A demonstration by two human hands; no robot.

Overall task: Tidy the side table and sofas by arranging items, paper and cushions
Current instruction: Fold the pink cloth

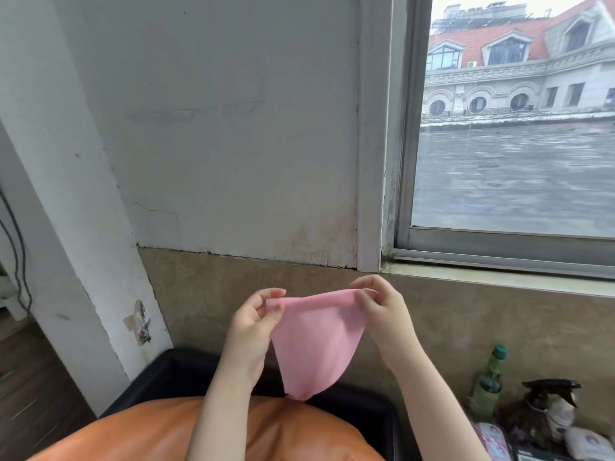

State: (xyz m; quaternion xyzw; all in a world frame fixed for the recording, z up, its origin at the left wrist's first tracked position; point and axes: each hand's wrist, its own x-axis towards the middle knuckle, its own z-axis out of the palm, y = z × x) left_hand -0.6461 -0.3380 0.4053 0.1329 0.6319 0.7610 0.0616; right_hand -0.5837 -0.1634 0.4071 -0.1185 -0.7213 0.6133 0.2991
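A: What are the hands doing? 
B: The left hand [258, 316] and the right hand [376, 302] are each pinching a top corner of the pink cloth [317, 341]; it is hanging in the air between them, drooping to a point above the orange cushion [206, 430].

A: How is it likely to be handling? 
B: Light and limp, I am judging, sagging wherever unsupported; gripping the corners is keeping it spread.

A: And the surroundings? 
B: A black sofa [159, 374] is sitting against a tiled wall [199, 294]; a green bottle [489, 380] and a spray bottle [549, 404] are standing at the right, under a window [512, 128].
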